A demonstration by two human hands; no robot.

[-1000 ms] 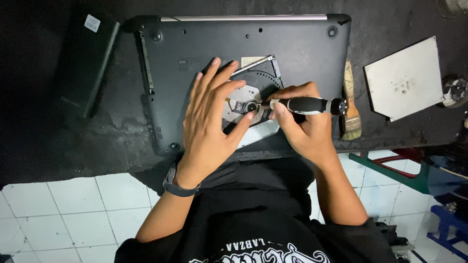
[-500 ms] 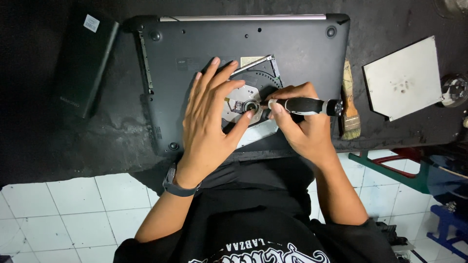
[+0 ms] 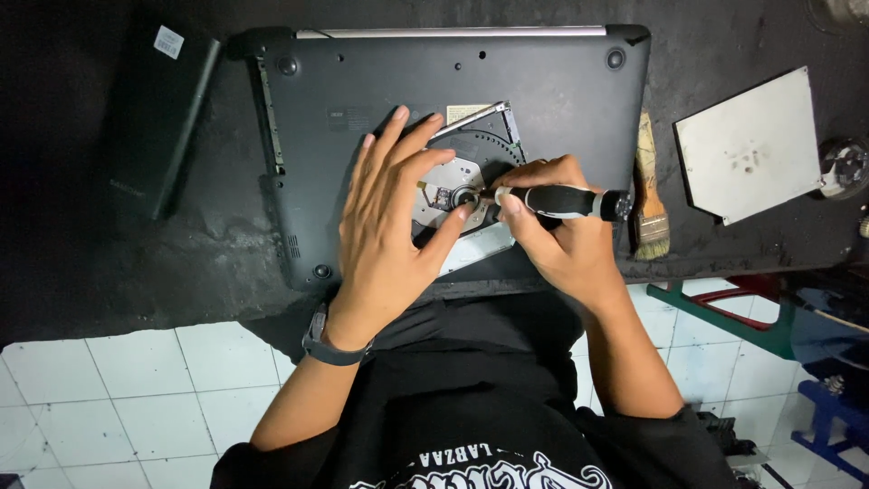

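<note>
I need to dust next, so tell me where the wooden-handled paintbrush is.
In the head view, the wooden-handled paintbrush lies on the black bench, just right of the upturned dark grey laptop and left of the flat silver drive.

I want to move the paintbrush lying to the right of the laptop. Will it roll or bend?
The paintbrush probably will not roll: its handle looks flat and it lies flat on the dark table. The wooden handle seems stiff and light; the bristles would likely flex if pushed.

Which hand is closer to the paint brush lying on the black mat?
Right. The right hand, gripping the screwdriver, is just left of the brush; the left hand lies farther left on the laptop.
</note>
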